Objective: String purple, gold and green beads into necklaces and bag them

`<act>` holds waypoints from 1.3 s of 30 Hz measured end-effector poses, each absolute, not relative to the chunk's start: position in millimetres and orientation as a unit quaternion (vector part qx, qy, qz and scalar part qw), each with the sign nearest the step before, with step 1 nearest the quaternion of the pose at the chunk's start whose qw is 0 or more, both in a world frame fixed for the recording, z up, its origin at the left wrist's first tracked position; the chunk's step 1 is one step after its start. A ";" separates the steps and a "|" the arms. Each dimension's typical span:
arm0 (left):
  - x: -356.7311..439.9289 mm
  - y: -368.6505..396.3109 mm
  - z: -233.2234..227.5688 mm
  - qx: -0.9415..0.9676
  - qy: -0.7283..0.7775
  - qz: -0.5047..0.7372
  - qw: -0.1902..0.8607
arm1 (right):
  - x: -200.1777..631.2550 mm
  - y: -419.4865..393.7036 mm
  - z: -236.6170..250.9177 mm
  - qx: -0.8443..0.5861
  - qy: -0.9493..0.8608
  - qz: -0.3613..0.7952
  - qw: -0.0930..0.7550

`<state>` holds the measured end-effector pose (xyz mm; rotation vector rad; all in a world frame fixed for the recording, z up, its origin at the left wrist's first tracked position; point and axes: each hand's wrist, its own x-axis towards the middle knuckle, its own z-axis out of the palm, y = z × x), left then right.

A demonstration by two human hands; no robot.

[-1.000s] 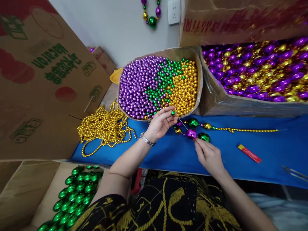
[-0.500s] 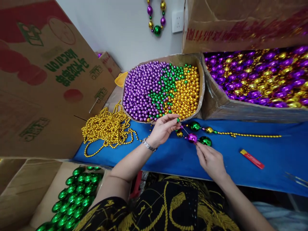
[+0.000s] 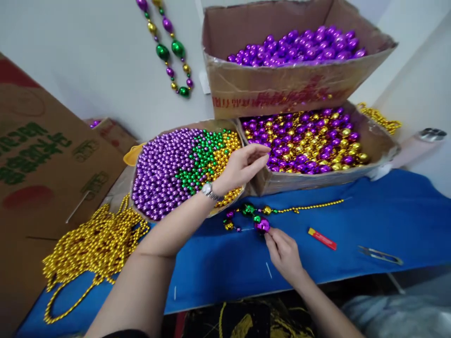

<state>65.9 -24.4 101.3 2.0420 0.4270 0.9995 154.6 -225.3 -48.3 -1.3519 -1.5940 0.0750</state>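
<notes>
My right hand [image 3: 286,256] pinches a big shiny purple bead [image 3: 261,225] just above the blue cloth. A small green bead [image 3: 257,218] sits against it. The rest of the bead strand lies behind, with a large green bead [image 3: 248,209], a gold bead [image 3: 267,210] and a tail of gold bead chain [image 3: 313,205]. My left hand [image 3: 243,168], with a watch at the wrist, is raised over the right side of the small-bead box. Its fingers are stretched towards the box of purple and gold beads [image 3: 310,143]; nothing shows in them.
The small-bead box [image 3: 160,173] holds purple, green and gold beads. Above stands a carton of purple beads [image 3: 299,47]. Gold bead chains [image 3: 95,249] are heaped left. A red-yellow lighter-like piece [image 3: 322,238] and thread snips [image 3: 380,255] lie right. A finished necklace [image 3: 178,48] hangs behind.
My left hand has left the thread and green bead and swung up and right towards the purple and gold beads. My right hand keeps the purple bead. The view has shifted right and up.
</notes>
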 end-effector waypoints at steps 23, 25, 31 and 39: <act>110.4 19.9 114.4 0.880 0.132 0.286 0.357 | 192.3 -229.8 -49.5 -0.591 -0.616 0.026 0.519; 64.6 -6.9 108.9 0.849 0.167 0.295 0.406 | 189.3 -229.7 -49.1 -0.587 -0.627 0.006 0.512; -8.3 -57.6 62.2 0.644 0.254 0.307 0.653 | 173.4 -226.3 -49.1 -0.572 -0.678 -0.004 0.462; -31.2 -75.1 44.2 0.557 0.278 0.395 0.675 | 152.9 -225.7 -47.1 -0.559 -0.712 -0.021 0.424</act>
